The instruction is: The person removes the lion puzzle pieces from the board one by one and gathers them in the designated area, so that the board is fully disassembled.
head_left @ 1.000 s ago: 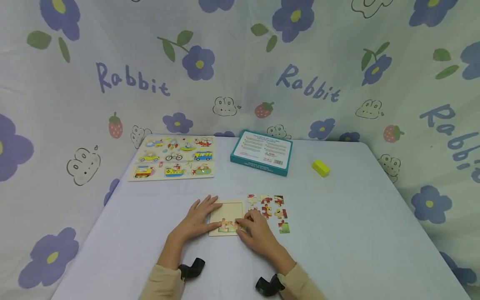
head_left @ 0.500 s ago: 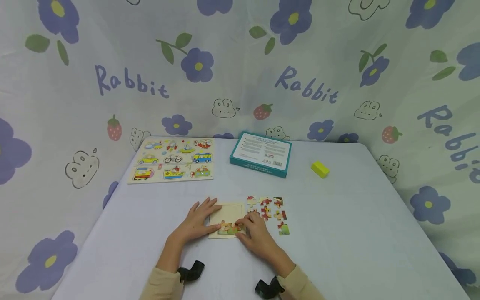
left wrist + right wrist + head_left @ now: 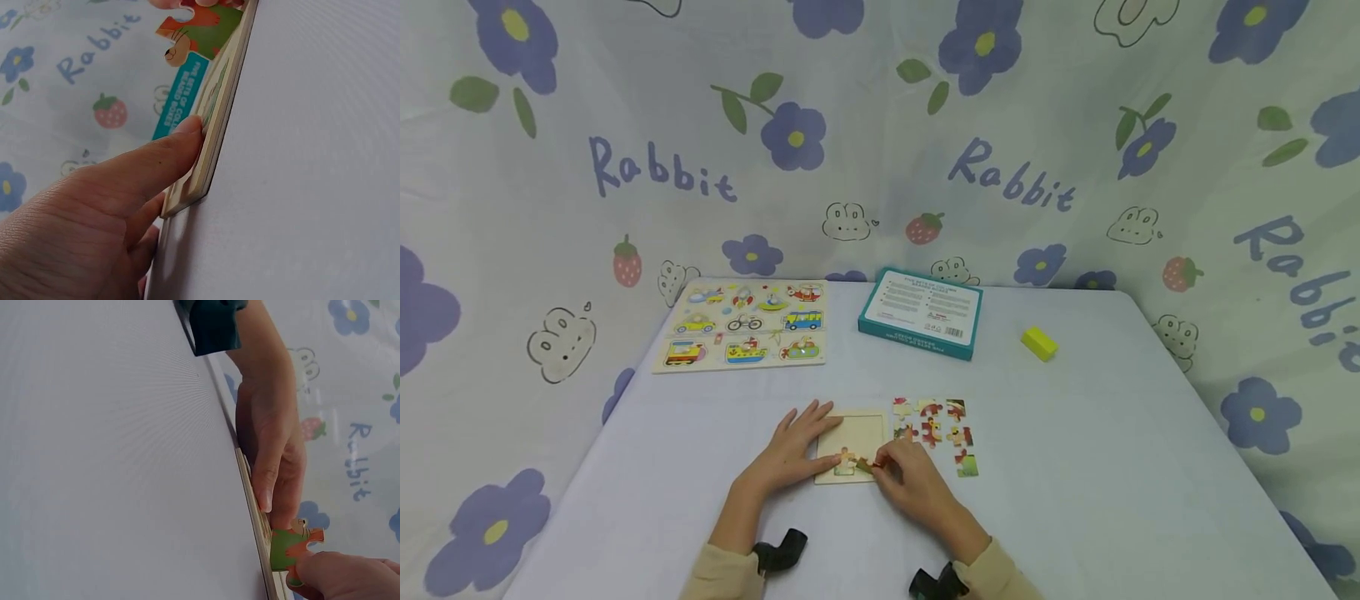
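My left hand (image 3: pixel 796 448) rests spread on the left side of a shallow wooden puzzle tray (image 3: pixel 867 429), its thumb on a puzzle piece that lies in the tray's lower left (image 3: pixel 844 468). With thumb and fingers, my right hand (image 3: pixel 917 479) pinches a second puzzle piece (image 3: pixel 284 549) at the tray's lower right. This piece is green and orange with part of an animal face; it stands tilted up off the tray, as the left wrist view also shows. Right of the tray lie several loose puzzle pieces (image 3: pixel 931 431), some partly hidden by my right hand.
At the back left lies a vehicle picture board (image 3: pixel 745 323). A teal and white box (image 3: pixel 921 312) is at the back middle, with a yellow block (image 3: pixel 1039 343) to its right. The patterned cloth (image 3: pixel 880 142) hangs behind the table.
The piece in my right hand lay nearly flat beside the other piece; now its edge is raised and it is tilted. My left hand keeps its place on the tray. The head view has shifted slightly.
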The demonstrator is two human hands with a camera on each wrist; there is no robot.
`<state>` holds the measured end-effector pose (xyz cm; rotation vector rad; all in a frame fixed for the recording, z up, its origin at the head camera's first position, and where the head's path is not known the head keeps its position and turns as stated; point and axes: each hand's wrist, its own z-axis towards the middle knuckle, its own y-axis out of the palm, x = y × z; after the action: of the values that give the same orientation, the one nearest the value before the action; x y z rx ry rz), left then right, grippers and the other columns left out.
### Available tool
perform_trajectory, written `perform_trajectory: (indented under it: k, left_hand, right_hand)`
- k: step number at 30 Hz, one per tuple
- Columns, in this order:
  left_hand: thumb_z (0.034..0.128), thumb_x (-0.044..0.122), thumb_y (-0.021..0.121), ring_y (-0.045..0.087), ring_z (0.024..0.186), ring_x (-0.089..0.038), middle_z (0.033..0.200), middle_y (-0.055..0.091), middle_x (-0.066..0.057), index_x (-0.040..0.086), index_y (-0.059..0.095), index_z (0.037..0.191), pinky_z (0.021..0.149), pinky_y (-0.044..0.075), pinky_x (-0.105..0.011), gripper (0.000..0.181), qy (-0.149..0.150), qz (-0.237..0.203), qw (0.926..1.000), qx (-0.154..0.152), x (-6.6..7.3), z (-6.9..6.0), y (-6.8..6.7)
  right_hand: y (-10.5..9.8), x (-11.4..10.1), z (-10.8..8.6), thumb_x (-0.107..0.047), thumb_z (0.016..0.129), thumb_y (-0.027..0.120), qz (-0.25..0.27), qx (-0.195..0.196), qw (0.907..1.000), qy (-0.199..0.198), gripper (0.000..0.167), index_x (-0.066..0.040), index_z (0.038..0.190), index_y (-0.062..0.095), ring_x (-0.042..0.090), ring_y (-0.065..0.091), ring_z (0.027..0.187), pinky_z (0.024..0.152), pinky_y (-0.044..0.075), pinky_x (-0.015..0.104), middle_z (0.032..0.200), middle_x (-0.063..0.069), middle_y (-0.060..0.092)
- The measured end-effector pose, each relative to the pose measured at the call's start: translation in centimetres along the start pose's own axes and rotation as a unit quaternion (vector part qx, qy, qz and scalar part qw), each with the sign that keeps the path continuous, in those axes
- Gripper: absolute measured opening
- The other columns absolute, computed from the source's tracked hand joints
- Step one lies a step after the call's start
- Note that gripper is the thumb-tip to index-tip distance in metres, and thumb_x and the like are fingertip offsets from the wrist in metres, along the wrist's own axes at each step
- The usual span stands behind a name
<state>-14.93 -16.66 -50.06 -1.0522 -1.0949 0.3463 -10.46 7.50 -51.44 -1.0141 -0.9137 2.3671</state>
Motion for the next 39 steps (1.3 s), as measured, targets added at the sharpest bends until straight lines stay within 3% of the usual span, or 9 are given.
perform_trajectory:
  k: [5,10,17,23,33,39]
  left_hand:
    - [0.0815,0.047,0.063,0.015,0.137,-0.028,0.147,0.029,-0.008,0.014,0.048,0.134,0.108,0.005,-0.05,0.064,0.001,-0.001,1.0,-0.005,-0.1,0.0,0.0]
    - [0.0824,0.048,0.061,0.015,0.138,-0.028,0.148,0.028,-0.007,0.016,0.047,0.135,0.108,0.005,-0.05,0.063,0.001,0.012,0.9999,-0.011,-0.1,0.1,0.0]
    - [0.0818,0.05,0.061,0.015,0.138,-0.027,0.148,0.029,-0.006,0.016,0.047,0.135,0.108,0.005,-0.05,0.064,0.002,0.016,0.9998,-0.009,-0.1,0.1,0.0]
    - [0.0824,0.052,0.059,0.014,0.138,-0.026,0.148,0.027,-0.005,0.017,0.046,0.135,0.109,0.004,-0.049,0.065,-0.002,0.017,0.9998,-0.014,0.0,0.1,0.0]
    - [0.0834,0.05,0.059,0.013,0.138,-0.026,0.149,0.026,-0.006,0.017,0.045,0.136,0.109,0.003,-0.049,0.064,-0.007,0.02,0.9996,-0.017,0.1,0.1,0.0]
    - [0.0833,0.048,0.06,0.014,0.138,-0.027,0.148,0.027,-0.006,0.016,0.045,0.136,0.109,0.003,-0.049,0.063,-0.009,0.019,0.9996,-0.018,0.2,0.2,0.0]
  right_hand:
    - [-0.3,0.1,-0.1,-0.013,0.079,0.072,-0.009,-0.001,1.0,0.004,0.021,-0.015,0.095,0.059,0.002,0.048,0.073,0.066,0.042,0.023,0.081,-0.01,0.056]
    - [-1.4,0.7,-0.2,-0.011,0.081,0.069,0.005,0.019,0.9983,0.055,0.024,-0.016,0.104,0.061,0.002,0.051,0.079,0.067,0.046,0.023,0.089,-0.01,0.059]
    - [-3.5,2.4,-0.8,-0.004,0.08,0.07,-0.001,0.078,0.9918,0.102,0.022,-0.011,0.1,0.064,0.006,0.053,0.079,0.066,0.048,0.024,0.09,-0.005,0.061]
    - [-5.2,3.3,-1.4,-0.005,0.08,0.069,-0.005,0.104,0.9843,0.143,0.02,-0.014,0.097,0.065,0.004,0.053,0.078,0.062,0.048,0.023,0.087,-0.007,0.06]
    - [-6.7,4.3,-2.4,-0.003,0.078,0.071,-0.012,0.1,0.9842,0.146,0.018,-0.01,0.094,0.067,0.004,0.052,0.074,0.061,0.048,0.023,0.082,-0.006,0.06]
    - [-7.0,4.3,-2.7,-0.004,0.077,0.072,0.001,0.062,0.9841,0.166,0.016,-0.01,0.091,0.068,0.006,0.051,0.074,0.063,0.049,0.024,0.079,-0.007,0.06]
